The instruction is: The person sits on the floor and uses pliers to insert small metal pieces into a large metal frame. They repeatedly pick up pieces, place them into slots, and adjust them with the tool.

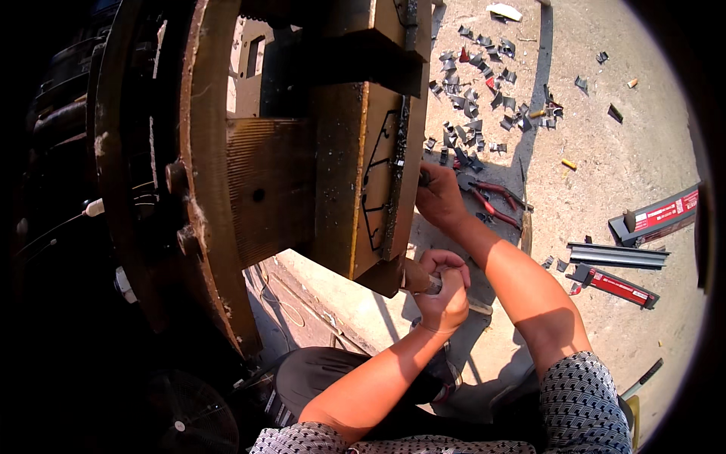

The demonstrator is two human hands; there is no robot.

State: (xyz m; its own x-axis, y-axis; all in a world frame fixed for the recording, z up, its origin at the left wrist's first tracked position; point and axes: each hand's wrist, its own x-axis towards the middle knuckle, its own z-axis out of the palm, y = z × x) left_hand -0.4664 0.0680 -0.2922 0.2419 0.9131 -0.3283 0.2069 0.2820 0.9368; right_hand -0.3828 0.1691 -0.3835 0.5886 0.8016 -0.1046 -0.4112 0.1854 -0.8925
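A heavy, brown, oily metal die block [337, 181] fills the middle, with dark slotted profile outlines cut in its face. My right hand [441, 198] is closed at the block's right edge, beside a plate along that side. Its fingertips are partly hidden, around something small and dark. Lower down, my left hand [445, 301] is curled into a fist just under the block's bottom corner. A tan, rounded piece [417, 277] runs from the fist toward the block; its kind I cannot make out.
Red-handled pliers [491, 198] lie on the concrete right of my right hand. Many dark cut scraps [473, 98] are scattered beyond. Grey channel pieces [618, 256] and red-labelled profiles [616, 286] lie at right. A large brown machine frame [200, 181] stands at left, above a dark fan [181, 425].
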